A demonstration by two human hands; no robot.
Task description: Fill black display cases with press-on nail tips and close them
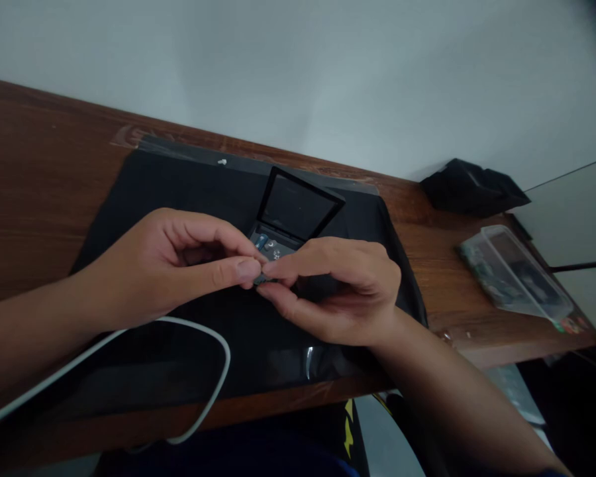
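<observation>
Over the black mat (144,199), my left hand (193,265) and my right hand (342,285) meet fingertip to fingertip. Both are closed in a pinch on something tiny, mostly covered by the fingers, whose kind I cannot make out. Just behind the fingertips lies a small black case (305,209), its framed, see-through lid raised. Inside it are a blue piece (261,241) and several small shiny parts (277,254). My hands hide the front of the case.
A white cable (223,344) loops over the mat's front left. On the wooden table (34,172), black bins (471,189) and a clear plastic box (519,278) with green items stand at right. A tiny white piece (222,161) lies near the mat's back edge, before the wall.
</observation>
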